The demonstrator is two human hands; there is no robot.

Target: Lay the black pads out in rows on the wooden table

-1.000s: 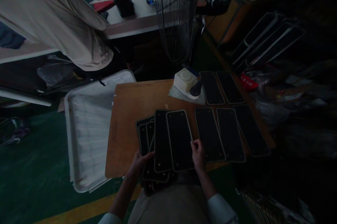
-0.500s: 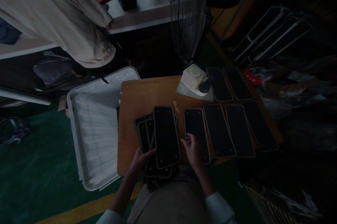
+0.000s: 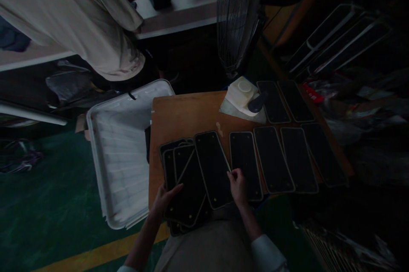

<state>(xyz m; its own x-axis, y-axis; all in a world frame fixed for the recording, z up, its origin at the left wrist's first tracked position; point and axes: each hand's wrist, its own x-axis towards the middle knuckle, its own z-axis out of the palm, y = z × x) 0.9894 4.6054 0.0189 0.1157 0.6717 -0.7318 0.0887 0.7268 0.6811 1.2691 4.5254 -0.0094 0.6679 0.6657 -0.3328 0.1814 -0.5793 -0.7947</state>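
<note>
Flat black rectangular panels with pale edging and small studs near the ends lie on a wooden board. On its left side is an uneven stack of panels (image 3: 188, 178); my left hand (image 3: 164, 199) grips the stack's left edge, thumb on top and fingers mostly hidden. My right hand (image 3: 238, 184) pinches the right edge of one panel (image 3: 212, 170), which slants partly over the stack. To the right, several panels (image 3: 273, 157) are laid side by side, with two more panels (image 3: 295, 99) behind them.
The wooden board (image 3: 182, 112) carries a whitish container (image 3: 243, 91) with a dark-handled item (image 3: 257, 102) against it. A white bin (image 3: 119, 170) stands left. Beyond are a wire-caged fan (image 3: 234, 16), a person in a beige top (image 3: 76, 21) and a long table (image 3: 198, 10).
My right hand has closed on the panel's right edge. That panel has shifted right and tilted, uncovering more of the stack. My left hand stays at the stack's left edge.
</note>
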